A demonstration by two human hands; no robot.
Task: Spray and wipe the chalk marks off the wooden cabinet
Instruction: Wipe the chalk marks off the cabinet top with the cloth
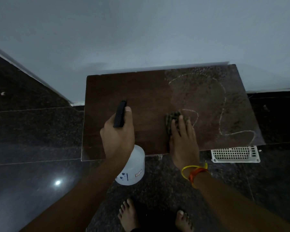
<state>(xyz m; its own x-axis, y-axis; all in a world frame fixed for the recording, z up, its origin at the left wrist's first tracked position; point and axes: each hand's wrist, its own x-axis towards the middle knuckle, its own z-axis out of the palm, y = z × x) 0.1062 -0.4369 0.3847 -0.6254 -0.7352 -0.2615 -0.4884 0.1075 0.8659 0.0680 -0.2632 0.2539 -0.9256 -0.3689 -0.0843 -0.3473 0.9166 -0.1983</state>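
Now our left hand (118, 136) grips the spray bottle (131, 166); our right hand (182, 139), fingers flat, presses the cloth (172, 117) beside the chalk marks (223, 114) on the cabinet (141, 91). Wiping wet chalk may smear it across the clean wood.

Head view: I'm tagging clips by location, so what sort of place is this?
Probably a room in a home: a dark polished stone floor, a plain pale wall, a low wooden cabinet against it, and bare feet.
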